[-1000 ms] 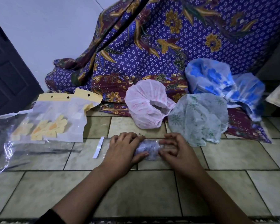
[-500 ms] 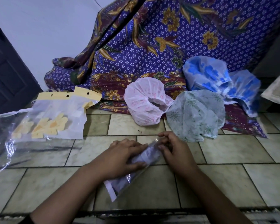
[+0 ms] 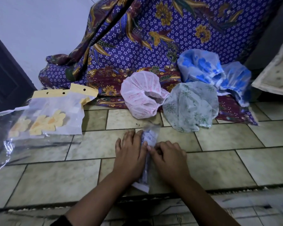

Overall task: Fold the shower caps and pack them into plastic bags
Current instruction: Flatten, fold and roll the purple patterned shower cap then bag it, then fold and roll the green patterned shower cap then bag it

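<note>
Draping purple cloth (image 3: 153,46) meets greenish floor tiles (image 3: 219,165) below a pale wall (image 3: 39,22).

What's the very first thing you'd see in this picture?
Probably the big purple flowered cloth draped across the back. Next, the puffy pink cap, green-printed cap and blue caps before it. Nearest, on the tiled floor, the left hand and right hand rest on a small plastic bag.

No readable text, label, brand or number shows anywhere.

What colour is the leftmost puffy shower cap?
The leftmost shower cap is pale pink, best seen in the head view.
</note>
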